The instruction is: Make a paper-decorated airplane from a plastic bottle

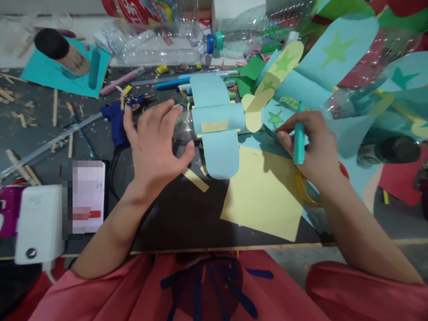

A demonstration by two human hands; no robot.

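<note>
A plane model (214, 118) made of a clear plastic bottle wrapped in light blue paper lies in the middle of the table. It has rounded blue wings, a yellow strip and a yellow paper propeller (253, 116). My left hand (155, 136) hovers just left of it, fingers spread and nothing in them. To its right, my right hand (312, 142) is closed with a teal marker (299, 141) upright between the fingers. Something thin and dark shows at those fingertips, too unclear to name. Beneath this hand are blue paper and a yellow sheet (264, 196).
Beside my left hand lies a blue glue gun (117, 118). A phone (88, 196) and a white power bank (40, 223) are at the left. Plastic bottles (160, 42) line the back. Another star-decorated blue paper model (337, 49) and a tape roll (306, 189) are at the right.
</note>
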